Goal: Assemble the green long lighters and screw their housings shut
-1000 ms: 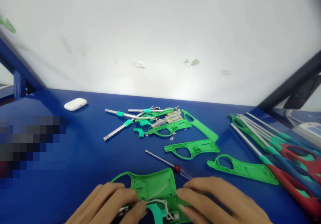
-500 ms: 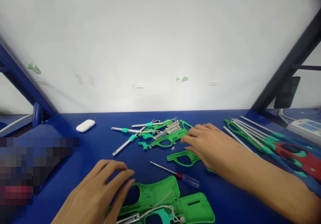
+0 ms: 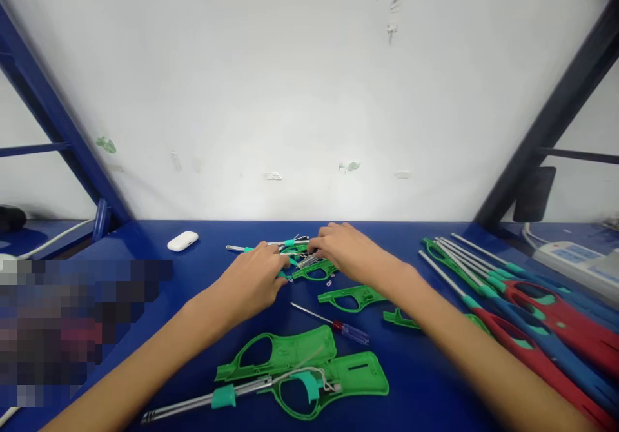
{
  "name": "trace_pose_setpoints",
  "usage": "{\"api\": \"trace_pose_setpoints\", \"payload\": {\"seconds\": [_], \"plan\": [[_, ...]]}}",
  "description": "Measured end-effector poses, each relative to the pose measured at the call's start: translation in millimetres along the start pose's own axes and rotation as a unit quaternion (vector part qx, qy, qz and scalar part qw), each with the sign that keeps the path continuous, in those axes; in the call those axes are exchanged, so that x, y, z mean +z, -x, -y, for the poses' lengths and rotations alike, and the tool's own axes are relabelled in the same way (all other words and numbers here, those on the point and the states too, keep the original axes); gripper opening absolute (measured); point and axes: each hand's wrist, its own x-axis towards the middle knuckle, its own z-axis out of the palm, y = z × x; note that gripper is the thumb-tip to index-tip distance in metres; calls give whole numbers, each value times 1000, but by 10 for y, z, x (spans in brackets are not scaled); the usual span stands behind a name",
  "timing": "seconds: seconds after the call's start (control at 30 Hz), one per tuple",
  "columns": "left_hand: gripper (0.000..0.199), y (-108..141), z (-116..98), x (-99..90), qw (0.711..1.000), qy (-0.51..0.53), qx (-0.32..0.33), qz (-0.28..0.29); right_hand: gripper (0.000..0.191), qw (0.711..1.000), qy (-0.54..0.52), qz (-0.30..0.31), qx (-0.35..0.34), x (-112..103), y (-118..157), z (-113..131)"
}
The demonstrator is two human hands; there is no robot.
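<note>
My left hand (image 3: 258,277) reaches to the left side of the pile of parts, fingers bent over the metal tubes (image 3: 236,248) and teal pieces; its fingertips are partly hidden. My right hand (image 3: 341,248) is over the pile's right side, its fingertips at the clear and metal parts (image 3: 307,261) above a green half shell (image 3: 316,271). What either hand grips cannot be made out. Nearer to me lie an opened green lighter casing (image 3: 360,374) with a metal tube, teal trigger and white wires, another green shell (image 3: 304,348), and a screwdriver (image 3: 351,332) with a clear and red handle.
Red and blue long-necked lighters (image 3: 517,338) lie at the right, beside more green shells (image 3: 358,298). A white case (image 3: 182,241) sits at the back left. A white power strip (image 3: 575,258) is at the far right. Dark frame bars flank the table.
My left hand has moved forward from the near green casing to the pile. My right hand has shifted left over the pile. The view has also shifted, showing more of the near casing.
</note>
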Motion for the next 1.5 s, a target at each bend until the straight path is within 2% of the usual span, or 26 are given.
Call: {"api": "trace_pose_setpoints", "payload": {"seconds": [0.13,0.3,0.5,0.6,0.73,0.9,1.07,1.23,1.33,1.5], "plan": [[31,-35,72,54,1000,5,-3,30,28,1000,20,9,-19,86,-97,140],[32,-31,106,26,999,7,-31,23,28,999,36,-2,-26,157,-152,210],[30,13,154,-7,999,8,-11,38,28,999,19,-30,-20,75,-58,99],[30,46,131,-20,1000,4,6,5,29,998,5,-63,7,16,26,-32],[22,-10,1,-22,997,20,59,-41,30,993,-10,-105,47,47,51,-203],[24,-227,-227,67,984,52,168,-35,31,988,-52,-132,64,143,32,-292],[28,-444,-384,220,977,52,205,-24,32,976,-123,-159,78,132,69,-343],[31,-554,-452,349,979,59,194,-28,31,944,-266,-178,80,101,90,-399],[33,-544,-478,339,980,91,176,-31,29,903,-387,-177,58,64,101,-411],[32,-452,-450,195,971,200,122,-42,30,830,-537,-146,6,-19,134,-437]]}}
